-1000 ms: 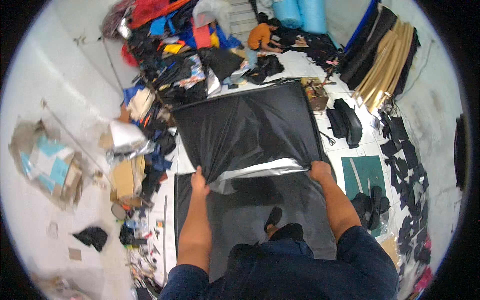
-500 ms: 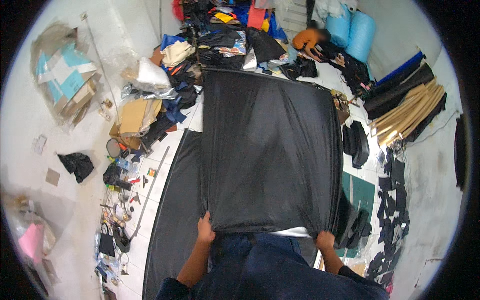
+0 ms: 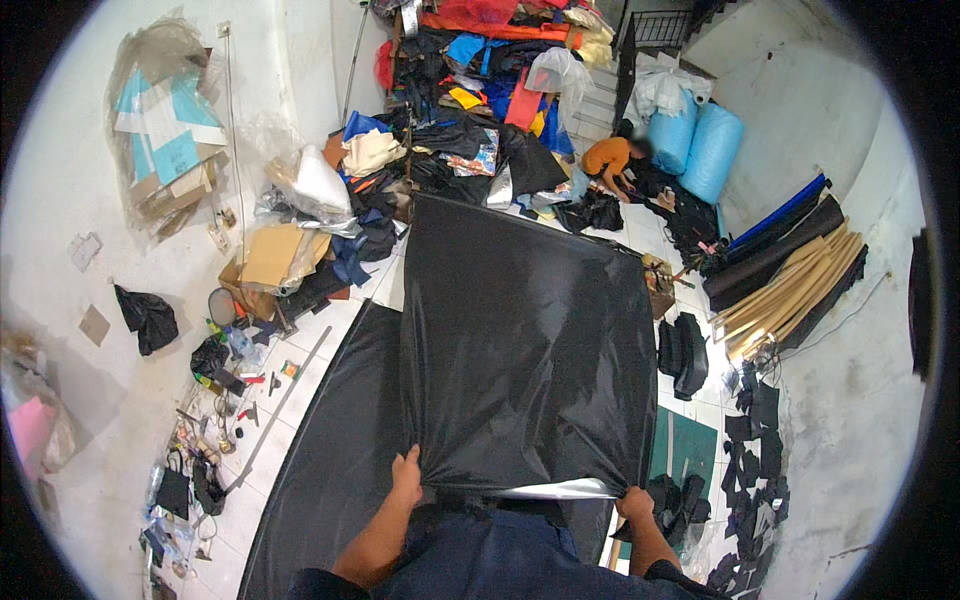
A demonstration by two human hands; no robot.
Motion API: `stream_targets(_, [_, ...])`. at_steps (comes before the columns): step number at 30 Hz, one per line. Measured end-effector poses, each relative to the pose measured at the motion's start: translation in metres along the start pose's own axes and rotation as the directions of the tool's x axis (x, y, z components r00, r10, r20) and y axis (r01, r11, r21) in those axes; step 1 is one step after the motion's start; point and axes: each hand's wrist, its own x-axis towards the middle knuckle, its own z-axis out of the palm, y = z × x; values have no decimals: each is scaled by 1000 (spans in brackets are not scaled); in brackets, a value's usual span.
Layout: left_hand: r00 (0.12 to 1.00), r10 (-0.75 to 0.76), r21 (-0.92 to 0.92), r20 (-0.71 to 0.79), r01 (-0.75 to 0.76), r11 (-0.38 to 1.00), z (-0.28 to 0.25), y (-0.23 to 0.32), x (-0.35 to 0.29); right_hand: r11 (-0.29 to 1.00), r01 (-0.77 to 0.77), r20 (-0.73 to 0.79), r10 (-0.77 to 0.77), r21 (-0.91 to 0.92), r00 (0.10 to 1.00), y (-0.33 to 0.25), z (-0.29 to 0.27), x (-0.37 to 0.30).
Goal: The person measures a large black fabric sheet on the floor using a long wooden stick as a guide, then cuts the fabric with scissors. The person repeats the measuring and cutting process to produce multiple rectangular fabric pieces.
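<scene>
White tiles [image 3: 268, 465] floor a cluttered, pale-walled room. Nearest, the left hand [image 3: 405, 478] is clamped on the near left corner of a glossy black sheet [image 3: 530, 340], and the right hand [image 3: 634, 503] is closed on the near right corner, the cloth bunched there. The near edge runs between them, just in front of the body, with a strip of silvery underside [image 3: 570, 489] showing; the rest stretches away over the floor, creased toward each grip.

It looks thin, light and soft, probably slippery, and likely to billow or wrinkle if pulled unevenly. Both near corners seem the right places to hold, with a bunched handful safer than a pinch; the middle would likely sag.

Under and left of it lies a dark sheet [image 3: 320, 450]. Beside the right hand is a green mat [image 3: 700, 440], partly covered by black pieces. Farther off are black pads [image 3: 683, 357], tan tubes [image 3: 795, 290], a heap of cloth [image 3: 480, 50], a co-worker [image 3: 606, 158] in orange, bent low, and blue rolls [image 3: 712, 155].
</scene>
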Motion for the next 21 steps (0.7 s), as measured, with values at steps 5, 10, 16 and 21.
stream_targets(5, [997, 39, 11, 64, -40, 999, 17, 36, -37, 994, 105, -106, -105, 0, 989, 3, -16, -18])
stream_targets(10, [978, 167, 9, 121, -170, 985, 31, 36, -61, 979, 202, -220, -202, -22, 954, 4, -30, -32])
stream_targets(16, [924, 299, 2, 240, -309, 951, 19, 8, -115, 971, 240, -296, -223, 19, 929, 33, -20, -87])
stream_targets(21, [979, 202, -52, -9, -202, 978, -87, -68, -205, 964, 237, -261, -199, 122, 945, 96, 66, -207])
